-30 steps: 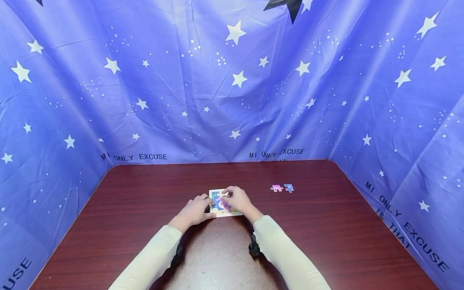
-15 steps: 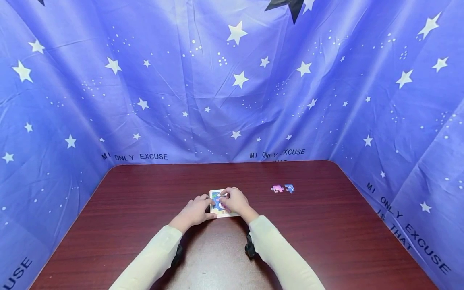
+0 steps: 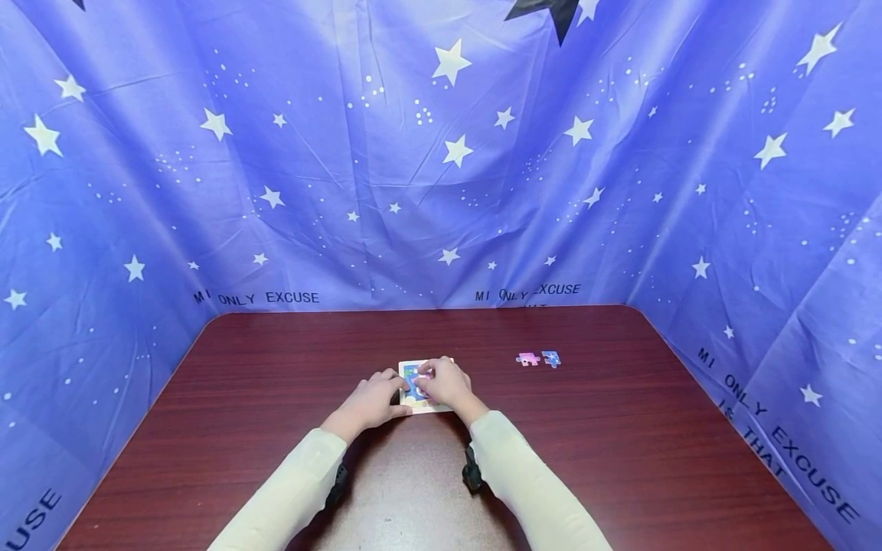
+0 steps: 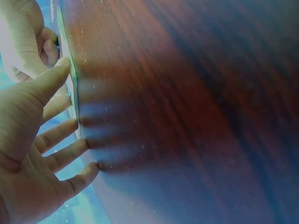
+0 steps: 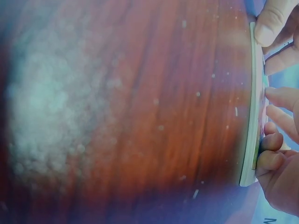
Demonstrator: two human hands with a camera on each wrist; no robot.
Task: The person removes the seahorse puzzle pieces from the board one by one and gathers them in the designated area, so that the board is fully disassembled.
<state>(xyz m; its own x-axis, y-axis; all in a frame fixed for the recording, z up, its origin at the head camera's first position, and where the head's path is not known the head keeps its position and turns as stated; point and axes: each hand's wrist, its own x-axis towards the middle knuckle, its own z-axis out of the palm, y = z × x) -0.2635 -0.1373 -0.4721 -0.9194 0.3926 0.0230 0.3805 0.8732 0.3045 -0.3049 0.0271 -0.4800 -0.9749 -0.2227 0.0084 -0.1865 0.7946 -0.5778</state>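
Mid-table, the puzzle is lying flat betw. both hands. L hand is touching its left side, fingers spread, same as 1 s ago. R hand is sitting slightly further left now, fingers curled over it; can't tell if pinching anything. Pink pc & blue pc are staying put, right.
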